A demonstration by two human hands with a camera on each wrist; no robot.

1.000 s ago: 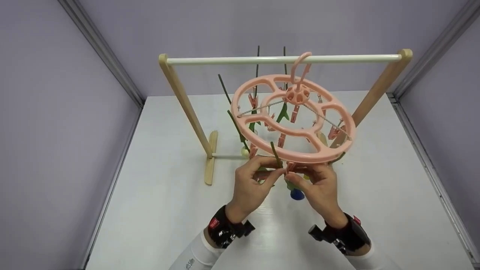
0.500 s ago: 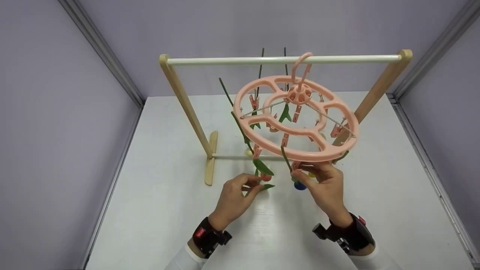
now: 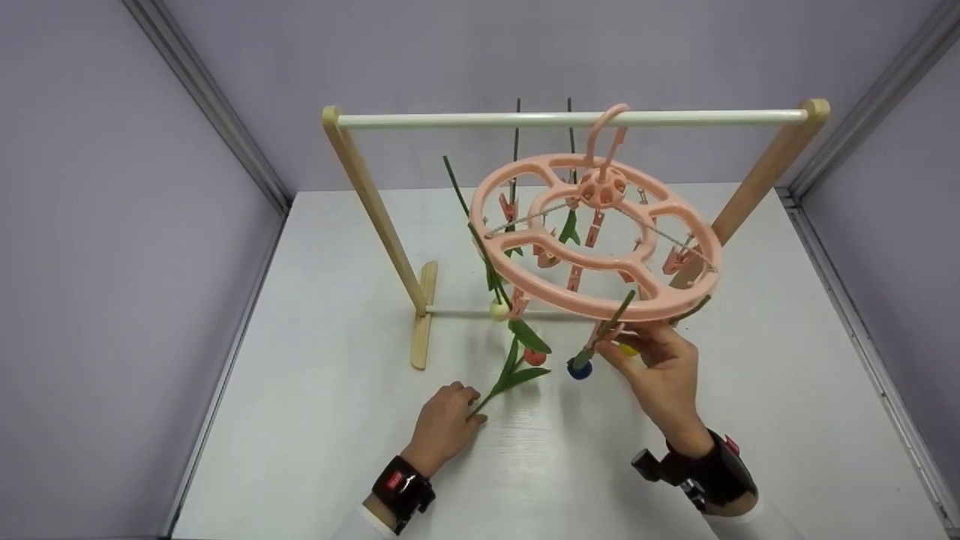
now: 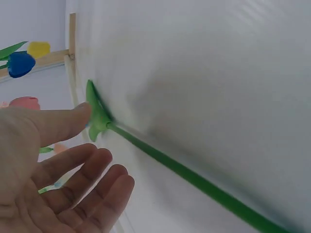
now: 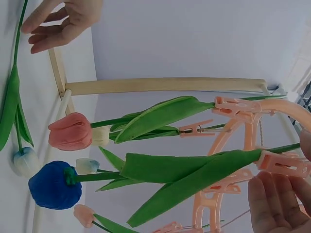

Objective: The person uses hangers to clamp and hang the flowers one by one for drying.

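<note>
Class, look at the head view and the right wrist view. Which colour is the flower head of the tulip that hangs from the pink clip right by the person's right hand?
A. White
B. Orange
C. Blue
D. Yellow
C. The right hand is at a clip on the pink round hanger, and the tulip hanging head down from that clip ends in a blue flower head.

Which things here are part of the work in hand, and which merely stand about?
In hand: round pink peg hanger; blue tulip under the right hand; green-stemmed flower on the table at the left hand.
Standing about: wooden rack; white table; lilac walls.
</note>
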